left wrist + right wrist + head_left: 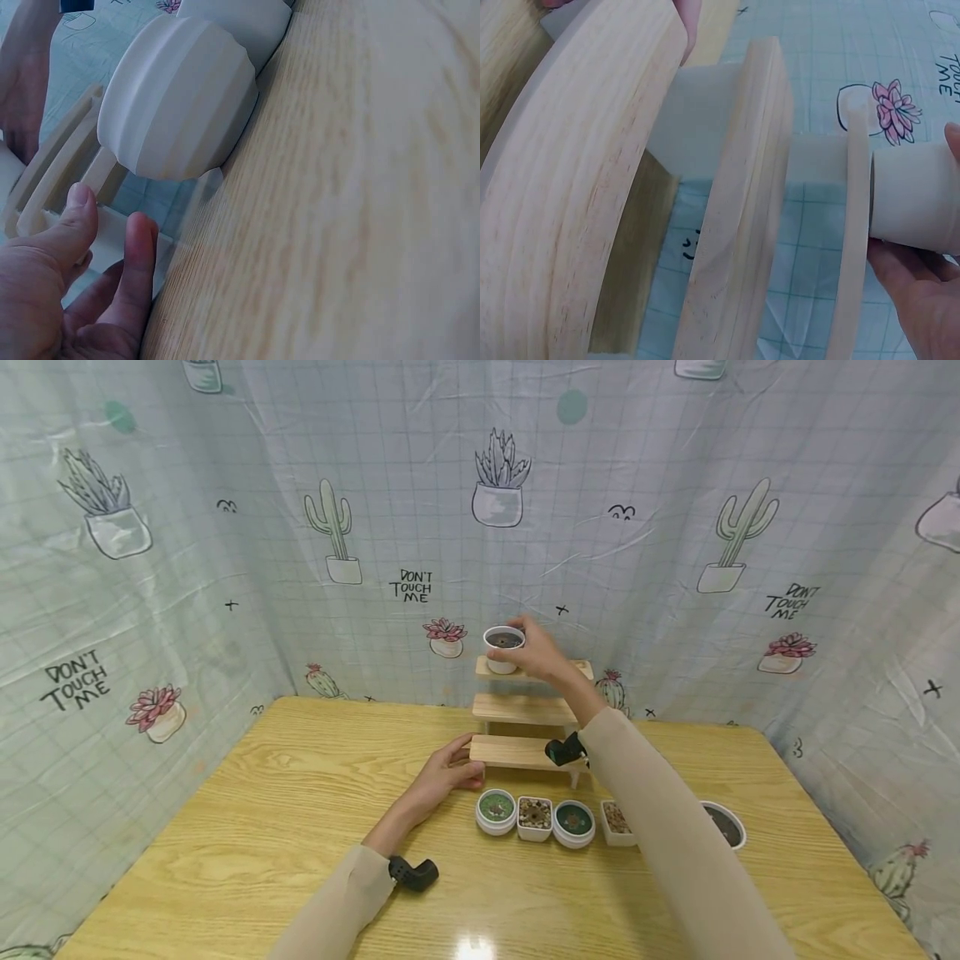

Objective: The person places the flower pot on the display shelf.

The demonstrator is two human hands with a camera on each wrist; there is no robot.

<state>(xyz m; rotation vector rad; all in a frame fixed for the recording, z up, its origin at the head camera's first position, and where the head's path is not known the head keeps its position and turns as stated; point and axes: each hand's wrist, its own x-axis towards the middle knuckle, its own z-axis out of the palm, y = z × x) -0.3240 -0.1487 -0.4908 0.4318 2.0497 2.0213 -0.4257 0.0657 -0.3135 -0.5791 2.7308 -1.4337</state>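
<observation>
In the head view a three-tier wooden shelf stand (517, 707) stands at the back of the table, its steps rising toward the curtain. My right hand (542, 653) grips a round white pot (501, 667) with dark filling by its sides, at the left end of the top tier. The right wrist view shows the base of this pot (911, 195) right at the top board. My left hand (442, 775) holds the left end of the lowest tier. Seen from the left wrist, its thumb and fingers (139, 255) close about the stand's end beside a white leg.
Before the stand runs a row of small white pots: a round one with green filling (496, 810), a square one with pebbles (534, 817), a round dark-green one (574, 820) and another square one (617, 820). A larger round pot (726, 823) sits right, partly behind my sleeve.
</observation>
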